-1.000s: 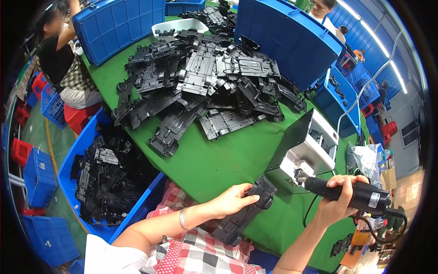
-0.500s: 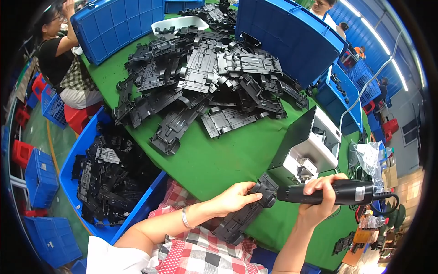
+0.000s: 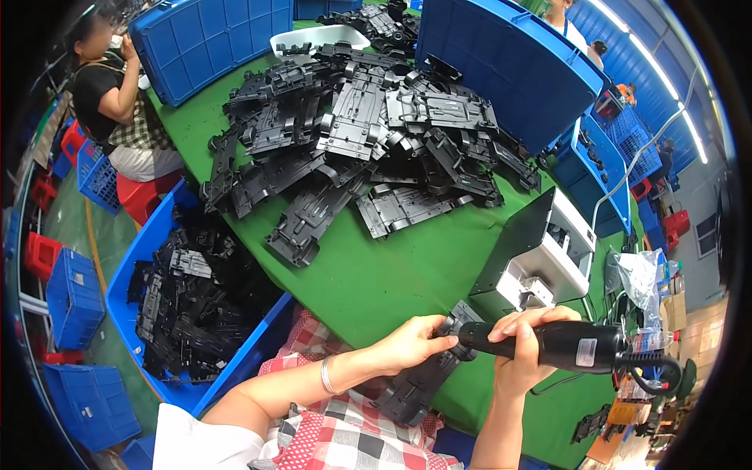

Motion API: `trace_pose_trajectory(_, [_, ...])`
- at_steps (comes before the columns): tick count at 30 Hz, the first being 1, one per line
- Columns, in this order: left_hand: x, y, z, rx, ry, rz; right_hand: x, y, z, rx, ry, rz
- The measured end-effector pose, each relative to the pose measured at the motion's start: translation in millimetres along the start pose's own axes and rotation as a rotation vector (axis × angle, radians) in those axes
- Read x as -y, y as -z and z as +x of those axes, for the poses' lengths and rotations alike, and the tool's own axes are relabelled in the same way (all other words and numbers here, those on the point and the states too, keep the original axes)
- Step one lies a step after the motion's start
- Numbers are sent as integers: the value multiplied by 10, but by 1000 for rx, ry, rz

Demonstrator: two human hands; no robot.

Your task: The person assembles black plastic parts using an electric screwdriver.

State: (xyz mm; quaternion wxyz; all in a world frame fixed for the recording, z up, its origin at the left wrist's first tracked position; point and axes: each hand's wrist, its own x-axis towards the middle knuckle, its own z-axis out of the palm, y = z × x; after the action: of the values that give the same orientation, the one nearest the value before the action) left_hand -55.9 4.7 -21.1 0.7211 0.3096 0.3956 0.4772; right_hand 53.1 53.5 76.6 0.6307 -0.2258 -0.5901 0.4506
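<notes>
My left hand (image 3: 415,342) grips a black plastic toy car chassis (image 3: 419,388) by its upper end, thumb and fingers closed on it. The chassis slants over the near table edge, with its lower end above my checked apron. In my right hand (image 3: 526,335) is a black corded electric screwdriver (image 3: 578,345), lying nearly level. Its front end points left and meets the upper end of the chassis beside my left thumb. The screwdriver's tip and any screw under it are hidden.
A silver and black screw feeder (image 3: 540,258) stands right of my hands. Many chassis (image 3: 352,117) are heaped on the green table (image 3: 376,286). More black parts fill a blue bin (image 3: 117,294) at left. Blue crates (image 3: 211,47) stand behind; a person (image 3: 113,98) sits at far left.
The screwdriver has shifted left and its front end now overlaps the chassis. My left hand still holds the chassis. The person at left has lowered an arm.
</notes>
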Motion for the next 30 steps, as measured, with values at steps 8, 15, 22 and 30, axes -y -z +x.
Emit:
trace_pose_trajectory(8, [8, -13, -51, -74, -56, 277, -61, -69, -121, 189, 60, -137])
trace_pose_trajectory(15, [342, 37, 28, 63, -141, 177, 307, 167, -71, 87, 73, 330])
trace_pose_trajectory(22, [-167, 0, -368, -80, -186, 167, 342, 908, -61, -162, -227, 613])
trace_pose_trajectory(30, [-376, -116, -410, -132, -286, 207, 118, 1501, -238, -441, -357, 597])
